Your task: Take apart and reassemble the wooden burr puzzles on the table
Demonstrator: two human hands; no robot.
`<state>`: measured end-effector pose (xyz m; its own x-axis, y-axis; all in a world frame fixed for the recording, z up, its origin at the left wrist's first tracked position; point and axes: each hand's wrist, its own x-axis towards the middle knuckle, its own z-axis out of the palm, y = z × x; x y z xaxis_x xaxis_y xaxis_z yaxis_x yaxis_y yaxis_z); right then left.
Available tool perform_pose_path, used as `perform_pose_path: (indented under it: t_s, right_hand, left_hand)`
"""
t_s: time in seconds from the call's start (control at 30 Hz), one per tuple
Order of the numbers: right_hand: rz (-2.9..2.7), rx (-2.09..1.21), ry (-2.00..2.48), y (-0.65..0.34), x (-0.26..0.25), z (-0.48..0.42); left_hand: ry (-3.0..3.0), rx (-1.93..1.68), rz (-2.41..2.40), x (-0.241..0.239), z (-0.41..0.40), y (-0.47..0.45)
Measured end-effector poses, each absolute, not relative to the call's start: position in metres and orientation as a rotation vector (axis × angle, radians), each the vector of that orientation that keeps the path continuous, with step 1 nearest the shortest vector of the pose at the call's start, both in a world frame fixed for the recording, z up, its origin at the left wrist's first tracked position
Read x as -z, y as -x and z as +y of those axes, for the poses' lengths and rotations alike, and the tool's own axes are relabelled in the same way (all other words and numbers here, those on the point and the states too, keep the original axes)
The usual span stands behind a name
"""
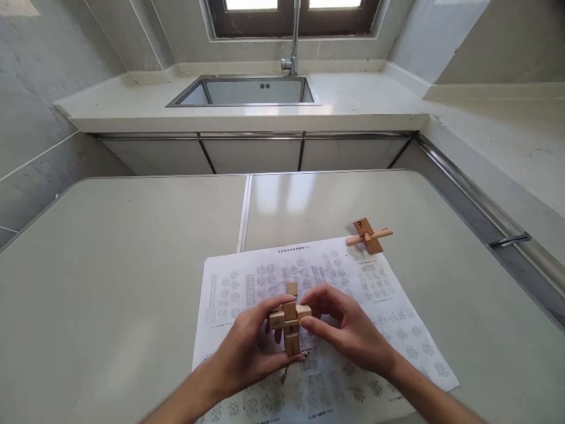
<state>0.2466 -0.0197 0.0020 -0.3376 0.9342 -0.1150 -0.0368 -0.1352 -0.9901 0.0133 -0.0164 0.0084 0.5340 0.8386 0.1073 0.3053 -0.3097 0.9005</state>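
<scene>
Between both hands is a wooden burr puzzle (290, 324), made of short interlocking light-brown blocks that cross one another. My left hand (251, 335) grips it from the left, with the thumb below and the index finger above. On the other side, the thumb and index finger of my right hand (342, 327) pinch its right-hand block. One block sticks out at the top. Beneath the hands lies a white instruction sheet (260, 265) printed with small puzzle diagrams. Parts of the puzzle are hidden behind the fingers.
Crossed wooden pieces (369, 235), marked with dark numerals, rest at the sheet's upper right corner. The sheet lies on a pale table (132, 265) with a seam. Beyond it are a counter (353, 106), a steel sink (260, 91) and a tap (291, 59).
</scene>
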Motion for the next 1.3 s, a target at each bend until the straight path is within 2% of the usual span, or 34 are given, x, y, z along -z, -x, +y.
perform_pose_path:
  t_s: [0.8,1.1,1.3]
  right_hand:
    - [-1.442,-1.453,1.12,-0.246,0.003,-0.02]
    - [-1.851,-0.887,1.18,-0.246,0.009,-0.017]
    - [-2.041,-0.718,1.158,-0.243,0.018,-0.018]
  left_hand:
    - [-1.757,-0.777,0.954,-0.008,-0.017,-0.016]
    - [-1.372,-0.868,1.213,-0.016,-0.01,-0.013]
    - [-1.373,-0.856,1.255,-0.02,-0.007,-0.014]
